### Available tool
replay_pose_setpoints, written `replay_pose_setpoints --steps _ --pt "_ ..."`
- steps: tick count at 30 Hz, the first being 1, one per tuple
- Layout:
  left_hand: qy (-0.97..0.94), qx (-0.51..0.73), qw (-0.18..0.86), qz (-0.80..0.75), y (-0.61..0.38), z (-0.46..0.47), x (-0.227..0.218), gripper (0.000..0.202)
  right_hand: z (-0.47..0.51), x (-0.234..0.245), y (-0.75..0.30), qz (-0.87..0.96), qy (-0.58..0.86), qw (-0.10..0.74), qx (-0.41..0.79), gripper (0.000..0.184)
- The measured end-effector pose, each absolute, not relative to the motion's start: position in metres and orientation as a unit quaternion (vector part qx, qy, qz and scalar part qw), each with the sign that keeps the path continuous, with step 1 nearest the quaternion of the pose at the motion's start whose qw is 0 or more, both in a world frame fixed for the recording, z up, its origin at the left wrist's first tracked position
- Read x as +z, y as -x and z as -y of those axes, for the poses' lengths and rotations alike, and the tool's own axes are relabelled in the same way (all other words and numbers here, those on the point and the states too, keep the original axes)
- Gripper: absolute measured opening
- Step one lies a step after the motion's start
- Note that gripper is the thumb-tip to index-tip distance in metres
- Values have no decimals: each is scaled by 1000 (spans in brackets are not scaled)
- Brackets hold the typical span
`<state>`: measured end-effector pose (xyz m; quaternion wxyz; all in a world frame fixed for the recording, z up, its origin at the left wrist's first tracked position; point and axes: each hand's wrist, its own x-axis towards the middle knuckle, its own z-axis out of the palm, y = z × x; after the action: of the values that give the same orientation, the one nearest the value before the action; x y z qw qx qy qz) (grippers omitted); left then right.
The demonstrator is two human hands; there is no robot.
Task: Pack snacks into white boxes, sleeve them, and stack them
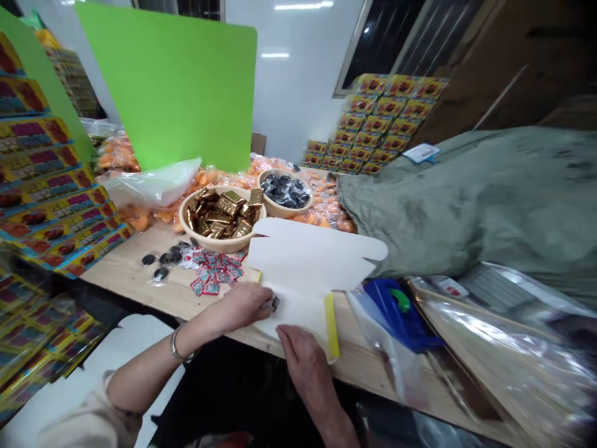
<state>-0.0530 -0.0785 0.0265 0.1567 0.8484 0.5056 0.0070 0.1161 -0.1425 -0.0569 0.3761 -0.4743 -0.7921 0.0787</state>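
A white cardboard box blank [308,261] with yellow edges lies unfolded at the front of the wooden table [140,274]. My left hand [242,305] rests on its left side, fingers closed around a small dark packet [275,303]. My right hand [303,354] lies flat against the blank's near edge, holding nothing. Small red-and-blue sachets [214,270] and several dark packets [161,258] lie loose just left of the blank.
A beige bowl of gold-wrapped pieces [221,214] and a bowl of dark packets [285,191] stand behind. Orange bags, a green board [172,87], stacked colourful boxes [41,186], a grey-green sack [476,199], a blue tape dispenser [396,311] and clear bags surround them.
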Motion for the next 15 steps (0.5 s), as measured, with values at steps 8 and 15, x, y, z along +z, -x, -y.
replay_pose_setpoints --steps 8,15 --pt "-875 -87 32 -475 34 63 10 25 142 -7 -250 657 662 300 -202 32" --pt "-882 66 32 -465 54 60 -63 30 74 39 -394 558 819 -42 -126 46"
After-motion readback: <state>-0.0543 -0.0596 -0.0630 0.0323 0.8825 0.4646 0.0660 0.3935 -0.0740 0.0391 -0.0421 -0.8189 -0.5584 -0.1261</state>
